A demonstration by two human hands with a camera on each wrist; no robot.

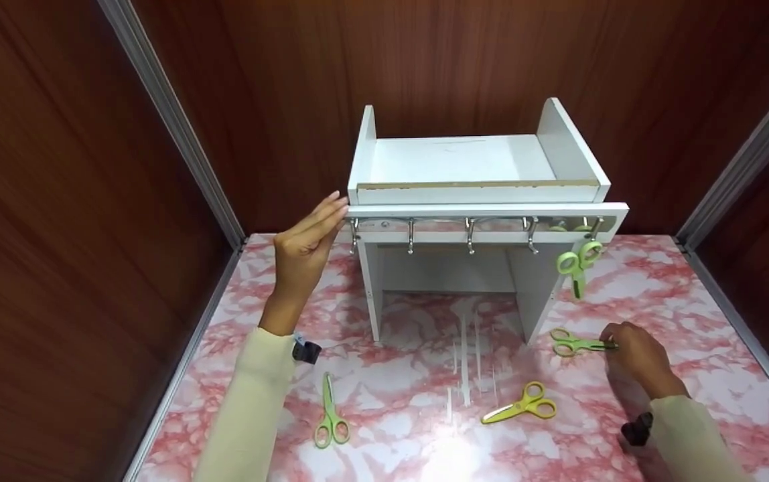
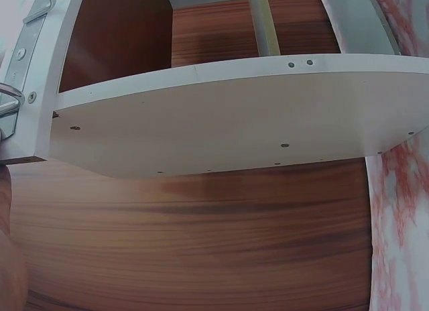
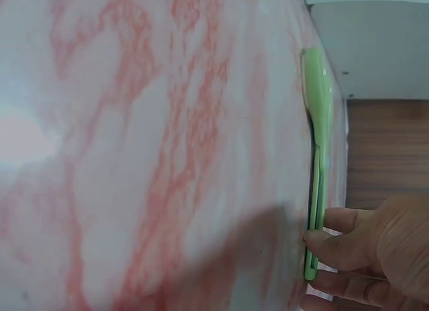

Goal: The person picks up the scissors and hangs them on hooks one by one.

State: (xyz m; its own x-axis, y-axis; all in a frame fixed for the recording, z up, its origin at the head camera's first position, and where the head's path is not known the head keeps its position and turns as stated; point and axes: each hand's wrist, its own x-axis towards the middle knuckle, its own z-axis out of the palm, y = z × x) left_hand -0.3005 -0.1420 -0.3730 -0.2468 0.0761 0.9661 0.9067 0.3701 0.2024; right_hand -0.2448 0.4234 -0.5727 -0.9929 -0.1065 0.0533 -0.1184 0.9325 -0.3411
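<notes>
A white shelf unit [image 1: 478, 195] carries a hook rail [image 1: 384, 237] across its front. My left hand [image 1: 305, 242] rests with straight fingers against the rail's left end; the left wrist view shows mostly the unit's side panel [image 2: 221, 120]. On the table at right, my right hand [image 1: 640, 355] pinches a pair of green scissors [image 1: 589, 345] near the blade end, handles pointing left. In the right wrist view, thumb and fingers grip these scissors [image 3: 320, 110] low down. Another green pair of scissors [image 1: 578, 274] hangs from the rail's rightmost hook.
Yellow scissors [image 1: 506, 413] lie on the marbled pink-and-white table [image 1: 411, 448] in front of the unit. Green scissors [image 1: 328, 399] lie at front left, near the left forearm. Brown wood-grain panels [image 1: 291, 80] enclose the table at the back and sides.
</notes>
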